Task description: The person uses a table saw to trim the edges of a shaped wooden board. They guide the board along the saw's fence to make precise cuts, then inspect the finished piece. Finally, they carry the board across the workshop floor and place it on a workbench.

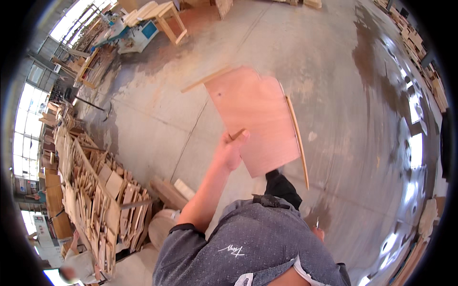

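A flat pinkish plywood panel [260, 117] with a wavy far edge hangs in front of me above the floor. My left hand [232, 151] is closed on its left edge, the thumb lying over the face. A short brown piece of wood [237, 134] shows at that thumb. One thin wooden strip [202, 81] juts out at the panel's far left corner, and another strip [297, 142] runs along its right side; how they join it is hidden. Low at my right side, my right hand [319, 233] is mostly hidden by my body, with a small shiny pointed thing [317, 221] sticking up from it.
A bin [98, 174] heaped with wood offcuts stands at the left, beside a round wooden piece [163, 228] and loose blocks. Another person [81, 264] is at the lower left. Farther off are a blue-and-white machine [138, 38] and a wooden table frame [167, 21]. Dark patches [365, 47] mark the concrete floor.
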`<state>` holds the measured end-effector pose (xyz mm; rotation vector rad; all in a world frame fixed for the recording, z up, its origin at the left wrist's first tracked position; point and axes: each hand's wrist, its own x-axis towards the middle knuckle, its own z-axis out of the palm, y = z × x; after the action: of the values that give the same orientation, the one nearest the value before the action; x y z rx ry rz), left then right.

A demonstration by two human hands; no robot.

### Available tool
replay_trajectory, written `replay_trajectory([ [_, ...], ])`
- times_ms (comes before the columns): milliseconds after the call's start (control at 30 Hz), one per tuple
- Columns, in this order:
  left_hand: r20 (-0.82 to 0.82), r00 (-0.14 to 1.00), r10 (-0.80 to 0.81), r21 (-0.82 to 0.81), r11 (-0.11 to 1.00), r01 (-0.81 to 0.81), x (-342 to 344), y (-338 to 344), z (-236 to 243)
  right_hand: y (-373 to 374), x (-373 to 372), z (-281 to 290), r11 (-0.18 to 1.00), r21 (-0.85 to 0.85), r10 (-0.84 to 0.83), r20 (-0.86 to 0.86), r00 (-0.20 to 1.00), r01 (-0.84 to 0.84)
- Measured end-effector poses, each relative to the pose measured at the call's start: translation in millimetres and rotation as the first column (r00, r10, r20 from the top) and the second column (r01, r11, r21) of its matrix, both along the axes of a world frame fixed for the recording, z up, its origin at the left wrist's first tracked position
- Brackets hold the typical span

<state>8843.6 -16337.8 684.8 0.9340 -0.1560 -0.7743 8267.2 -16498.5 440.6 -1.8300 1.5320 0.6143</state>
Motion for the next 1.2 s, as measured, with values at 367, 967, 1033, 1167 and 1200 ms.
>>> replay_trajectory([
  [367,-0.047,0.998,-0.048,0.043,0.998,0.050,205,-341,24,-457,427,108,0.934,-0.347,0.057,0.373,0.926,0.082],
  [967,-0.173,0.982,-0.072,0.030,0.996,0.078,553,-870,16,-712,542,37,0.845,-0.033,-0.535,-0.026,0.844,0.534],
  [1033,-0.203,0.976,-0.075,0.020,0.997,0.081,577,-933,9,-768,580,24,0.817,-0.029,-0.577,-0.019,0.817,0.576],
  [1167,-0.300,0.952,-0.069,0.032,0.996,0.082,635,-1050,-12,-925,646,-22,0.916,-0.065,-0.395,0.022,0.918,0.396],
  [1200,-0.341,0.938,-0.058,0.075,0.993,0.088,650,-1079,-8,-970,678,-20,0.912,-0.085,-0.395,0.087,0.915,0.402],
])
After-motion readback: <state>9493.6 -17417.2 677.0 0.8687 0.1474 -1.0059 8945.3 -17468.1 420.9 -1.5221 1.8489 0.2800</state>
